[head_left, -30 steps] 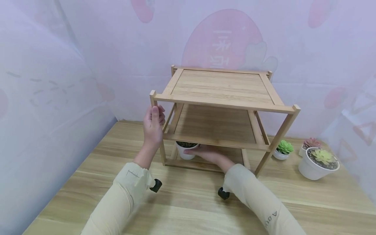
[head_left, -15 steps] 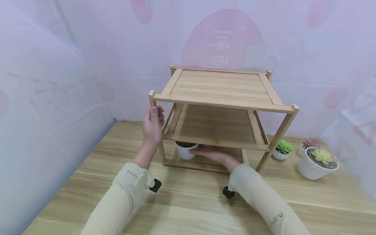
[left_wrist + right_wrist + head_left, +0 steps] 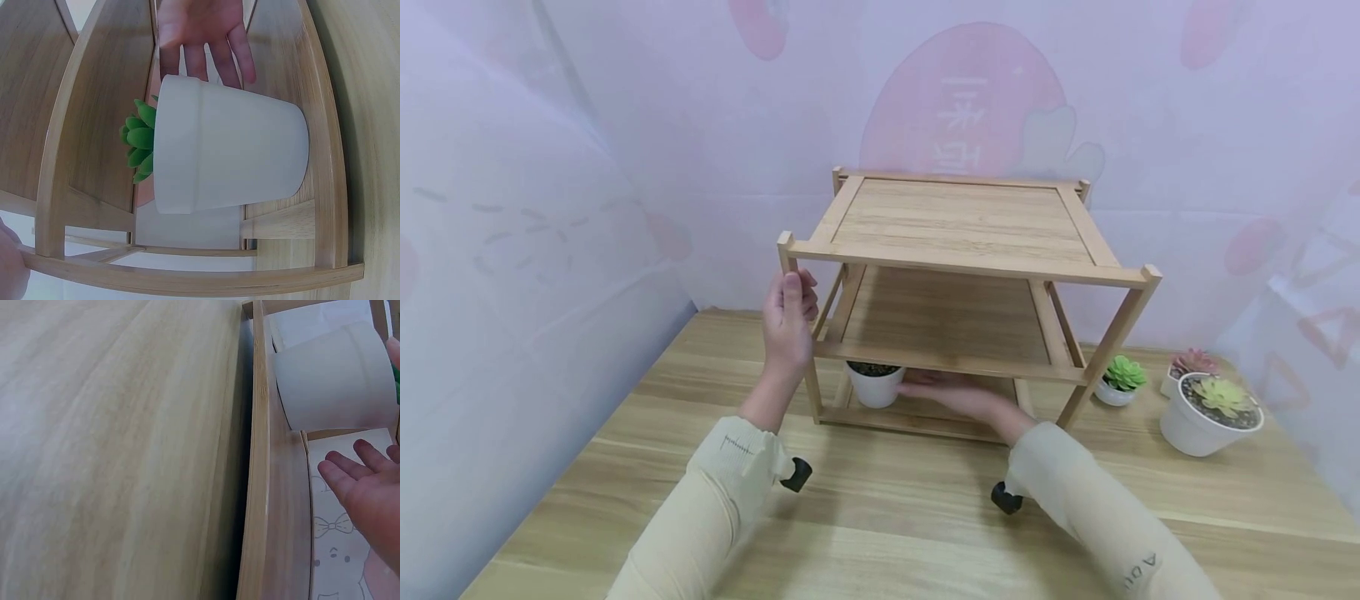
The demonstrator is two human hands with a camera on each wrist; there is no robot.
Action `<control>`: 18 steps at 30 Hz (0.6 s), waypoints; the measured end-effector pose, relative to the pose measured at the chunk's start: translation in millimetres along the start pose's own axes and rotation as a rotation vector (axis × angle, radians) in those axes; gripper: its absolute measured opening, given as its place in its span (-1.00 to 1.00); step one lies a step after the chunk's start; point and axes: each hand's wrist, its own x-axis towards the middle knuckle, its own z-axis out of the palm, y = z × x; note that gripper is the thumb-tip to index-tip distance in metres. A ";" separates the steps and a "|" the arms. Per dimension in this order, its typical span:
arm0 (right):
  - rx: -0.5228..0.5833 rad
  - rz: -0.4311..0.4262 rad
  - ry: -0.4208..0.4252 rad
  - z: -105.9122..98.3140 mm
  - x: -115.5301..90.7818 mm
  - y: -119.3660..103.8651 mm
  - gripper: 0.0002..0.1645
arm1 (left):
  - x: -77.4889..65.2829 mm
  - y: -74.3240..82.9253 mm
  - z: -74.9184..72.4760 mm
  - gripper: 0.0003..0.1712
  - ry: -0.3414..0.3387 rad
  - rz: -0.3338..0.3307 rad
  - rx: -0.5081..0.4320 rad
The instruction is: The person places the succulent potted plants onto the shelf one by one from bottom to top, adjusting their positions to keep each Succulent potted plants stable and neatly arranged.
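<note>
A three-tier wooden shelf (image 3: 970, 223) stands on the table. My left hand (image 3: 787, 325) grips its front left post just below the top tier. On the bottom tier, at the left, sits a white flower pot (image 3: 876, 389) holding a green succulent (image 3: 140, 134); the middle tier's front rail hides the plant in the head view. Reaching in under the middle tier, my right hand (image 3: 958, 395) is beside the pot on its right. Its fingers (image 3: 350, 465) are extended and spread, holding nothing, with a small gap to the pot in the right wrist view.
Right of the shelf stand a small green succulent (image 3: 1122, 380), a reddish succulent (image 3: 1193, 363) and a larger white pot (image 3: 1198, 429) with a yellow-green succulent. Printed cloth walls (image 3: 700, 125) enclose the wooden table (image 3: 887, 517) at the back and sides.
My right hand has let go of the white pot and drawn away to the right, its forearm shifting right too. The pot stays on the bottom tier. My left hand keeps its grip.
</note>
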 end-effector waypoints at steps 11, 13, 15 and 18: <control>-0.001 -0.069 0.009 -1.9 -15.9 5.7 0.18 | 0.0 -3.8 -1.6 -0.39 0.001 0.007 0.002; -0.021 -0.071 0.003 -2.0 -18.2 7.4 0.17 | 0.4 -3.9 -1.5 -0.37 -0.002 0.016 0.004; -0.038 -0.085 -0.004 -2.3 -20.2 8.6 0.16 | 0.6 -3.2 -1.2 -0.36 -0.005 0.023 0.007; -0.040 -0.113 -0.016 -2.2 -23.8 9.0 0.12 | 0.7 -1.9 -0.7 -0.30 -0.007 0.025 0.005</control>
